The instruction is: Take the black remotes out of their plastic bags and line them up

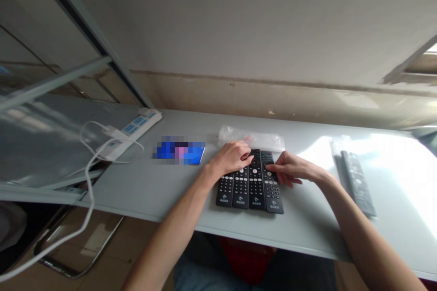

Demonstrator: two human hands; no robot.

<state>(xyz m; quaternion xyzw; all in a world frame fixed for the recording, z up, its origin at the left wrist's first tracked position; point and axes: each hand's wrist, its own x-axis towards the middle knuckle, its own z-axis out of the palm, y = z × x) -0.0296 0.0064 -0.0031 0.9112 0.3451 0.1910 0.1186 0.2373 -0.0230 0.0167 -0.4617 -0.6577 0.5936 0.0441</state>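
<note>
Several black remote controls [241, 193] lie side by side in a row on the grey table, white logos at their near ends. My left hand [233, 156] rests over the far ends of the left ones, fingers curled and thumb reaching towards the middle of the row; it hides their upper buttons. At the row's right side, my right hand [287, 168] has its thumb on the rightmost remote control [273, 191] and its fingers bent by that edge. This rightmost one is slightly askew. Behind the row lies a clear plastic bag [252, 137].
A phone [180, 151] with a blurred-out screen lies to the left. Beyond it, a white power strip [133, 132] has a plug and white cable [89, 182] hanging off the table. Another remote control [358, 184], apparently in clear plastic, lies right in bright sunlight. A wall [259, 45] stands behind.
</note>
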